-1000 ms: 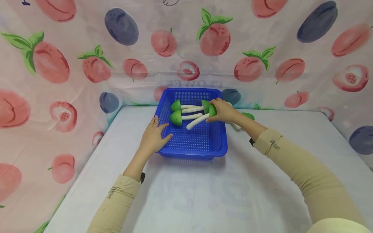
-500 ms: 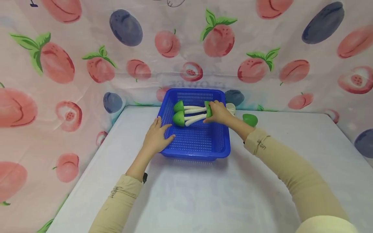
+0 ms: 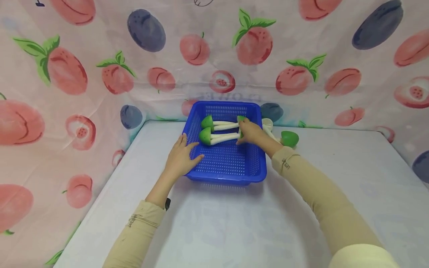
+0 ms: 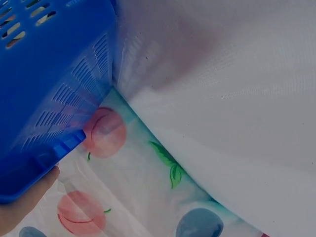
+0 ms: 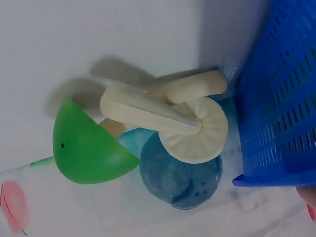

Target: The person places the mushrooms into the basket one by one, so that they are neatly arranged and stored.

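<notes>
Several toy mushrooms (image 3: 207, 136) with green caps and long white stems lie crosswise in the far half of the blue basket (image 3: 225, 178). My right hand (image 3: 250, 132) reaches over the basket's right rim and holds the green cap of the nearest right-hand mushroom (image 3: 226, 138). That cap is mostly hidden behind the fingers, and its stem points left along another. My left hand (image 3: 181, 158) rests at the left rim with its fingers and thumb spread, the thumb over the inside. In the left wrist view a finger (image 4: 42, 190) shows just under the basket's rim.
Right of the basket, on the white table (image 3: 328, 193), lie more toy mushrooms, one with a green cap (image 5: 89, 148) and one with its pale underside (image 5: 195, 138) showing. A fruit-print cloth (image 3: 221, 48) hangs behind the table and on its left.
My right hand has lowered the mushroom into the basket, and its stem has swung level beside the others. The left hand stays at the left rim. The head view has shifted slightly.
</notes>
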A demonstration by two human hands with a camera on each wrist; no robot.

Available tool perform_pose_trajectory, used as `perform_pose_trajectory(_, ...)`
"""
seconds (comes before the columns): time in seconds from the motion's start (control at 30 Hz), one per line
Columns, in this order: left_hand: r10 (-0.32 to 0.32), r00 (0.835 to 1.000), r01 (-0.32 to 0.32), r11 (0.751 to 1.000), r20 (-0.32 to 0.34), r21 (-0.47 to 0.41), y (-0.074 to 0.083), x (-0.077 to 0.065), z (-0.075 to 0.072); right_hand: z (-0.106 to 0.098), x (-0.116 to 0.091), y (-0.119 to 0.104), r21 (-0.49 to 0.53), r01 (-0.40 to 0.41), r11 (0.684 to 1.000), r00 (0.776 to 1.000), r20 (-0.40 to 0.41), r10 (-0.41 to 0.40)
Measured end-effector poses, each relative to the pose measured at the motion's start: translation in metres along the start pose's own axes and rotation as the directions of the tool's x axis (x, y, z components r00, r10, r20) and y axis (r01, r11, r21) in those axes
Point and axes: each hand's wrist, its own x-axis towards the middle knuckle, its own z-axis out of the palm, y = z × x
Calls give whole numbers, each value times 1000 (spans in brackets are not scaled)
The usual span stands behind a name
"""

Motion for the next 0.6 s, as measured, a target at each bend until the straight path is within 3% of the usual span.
perform_pose_trajectory(0.2,-8,1000,8,1000,12,-4,0,1,-2,3,4,0,-117,19,993,1000,21,-16)
perform_pose_trajectory(0.37,-19,1000,19,1000,5,-2,0,2,-5,1,6,-1,-98,50,994,998,-27,-53)
perform_pose_trajectory(0.6,-5,1000,5,1000,28,6,-1,1,0,4,1,1,-56,78,995,997,15,-78)
